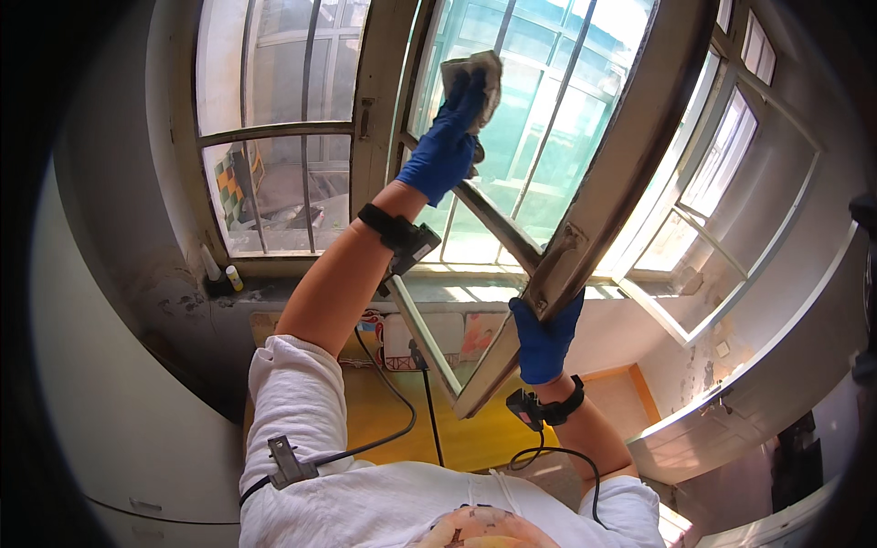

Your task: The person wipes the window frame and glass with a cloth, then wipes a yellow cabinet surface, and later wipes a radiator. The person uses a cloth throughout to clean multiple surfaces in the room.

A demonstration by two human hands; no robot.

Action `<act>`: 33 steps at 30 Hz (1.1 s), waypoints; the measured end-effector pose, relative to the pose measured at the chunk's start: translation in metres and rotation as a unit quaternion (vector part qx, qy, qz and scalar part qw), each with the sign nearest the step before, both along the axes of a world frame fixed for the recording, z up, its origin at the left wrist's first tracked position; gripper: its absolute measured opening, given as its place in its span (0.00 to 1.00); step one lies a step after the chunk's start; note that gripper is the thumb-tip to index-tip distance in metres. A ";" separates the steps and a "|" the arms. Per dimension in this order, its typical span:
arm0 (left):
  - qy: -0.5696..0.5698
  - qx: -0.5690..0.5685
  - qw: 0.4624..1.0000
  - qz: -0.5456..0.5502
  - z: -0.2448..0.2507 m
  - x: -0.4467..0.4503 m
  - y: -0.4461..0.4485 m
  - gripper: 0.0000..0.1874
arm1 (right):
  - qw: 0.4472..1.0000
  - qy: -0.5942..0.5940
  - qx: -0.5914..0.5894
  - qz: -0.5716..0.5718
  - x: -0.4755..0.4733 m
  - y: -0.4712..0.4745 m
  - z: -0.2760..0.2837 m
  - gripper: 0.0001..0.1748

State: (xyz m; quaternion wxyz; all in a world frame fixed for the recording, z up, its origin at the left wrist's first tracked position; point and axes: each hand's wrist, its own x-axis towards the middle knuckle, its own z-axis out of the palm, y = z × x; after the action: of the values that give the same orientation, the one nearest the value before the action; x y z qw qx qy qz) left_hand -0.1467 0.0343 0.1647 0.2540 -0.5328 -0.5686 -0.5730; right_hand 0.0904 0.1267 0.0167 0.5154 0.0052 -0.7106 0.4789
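Note:
An inward-swung wooden window casement [634, 130] with glass panes stands in front of me. My left hand [444, 140], in a blue glove, presses a folded pale cloth [490, 82] against its upper pane. Lower down and to the right, my right hand [548, 335], also in a blue glove, grips the edge of the casement frame near its metal handle [558, 264]. Both wrists wear black straps with small devices and cables. Behind the casement, metal bars run across the window opening.
A closed window [284, 127] is at the left. A glue stick [234, 278] and a pale conical object [210, 262] stand on the sill's left end. Below lies a yellow surface [384, 411]. Another open casement [747, 277] juts in at right, above a pale door [719, 425].

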 end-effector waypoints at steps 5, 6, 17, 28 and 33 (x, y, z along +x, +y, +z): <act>-0.375 0.073 0.903 -0.198 0.017 -0.086 -0.004 0.43 | 0.999 0.014 -0.006 0.047 0.000 -0.001 -0.002 0.49; -0.394 0.085 0.889 -0.219 0.022 -0.088 -0.002 0.45 | 0.999 0.018 -0.013 0.048 0.000 0.001 -0.001 0.49; 0.306 0.123 0.944 0.034 0.098 0.059 0.016 0.36 | 0.994 0.032 -0.026 0.106 -0.002 0.010 -0.010 0.49; -0.269 0.034 0.962 0.002 0.063 -0.065 0.006 0.31 | 0.996 0.023 -0.013 0.081 -0.002 0.017 -0.007 0.49; 0.267 0.127 0.946 0.135 0.070 0.021 0.022 0.45 | 0.996 0.032 0.025 0.076 -0.001 0.014 -0.009 0.49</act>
State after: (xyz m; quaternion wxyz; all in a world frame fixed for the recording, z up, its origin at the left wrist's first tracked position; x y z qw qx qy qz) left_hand -0.1260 0.0566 0.2351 0.5370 -0.5479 -0.4689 -0.4377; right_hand 0.0892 0.1411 0.0075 0.4995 0.0873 -0.7033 0.4982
